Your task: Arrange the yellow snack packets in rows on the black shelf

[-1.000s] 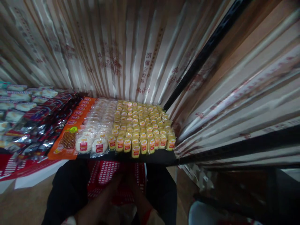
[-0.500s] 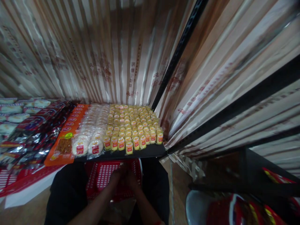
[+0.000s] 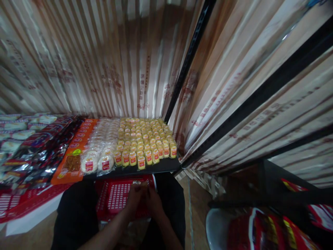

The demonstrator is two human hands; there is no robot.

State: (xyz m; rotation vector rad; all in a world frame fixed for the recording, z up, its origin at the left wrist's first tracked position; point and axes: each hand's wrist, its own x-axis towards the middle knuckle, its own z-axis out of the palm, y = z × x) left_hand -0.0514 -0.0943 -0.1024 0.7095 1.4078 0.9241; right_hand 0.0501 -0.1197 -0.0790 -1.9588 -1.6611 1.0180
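Observation:
Both of my hands are close together over a red plastic basket (image 3: 118, 196) between my knees. My left hand (image 3: 135, 195) is closed, its fingertips around a small wrapped snack (image 3: 136, 182), of which only a pale, shiny end shows. My right hand (image 3: 153, 199) meets it from the other side, fingers curled in at the same spot; the dimness hides most of its grip. In front of the hands, on a black shelf (image 3: 156, 166), stand many small yellow wrapped cakes (image 3: 141, 162) in rows.
Left of the cakes lie round white wrapped pastries (image 3: 90, 162), an orange snack bag (image 3: 70, 163), dark shiny packets (image 3: 49, 139) and pale packets (image 3: 15, 135). Printed curtains (image 3: 125, 62) hang behind a black metal post (image 3: 182, 76). Red bags (image 3: 241, 231) lie at the lower right.
My hands have risen slightly and shifted a little right over the basket, and the snack's shiny end shows more clearly. The view has tilted slightly.

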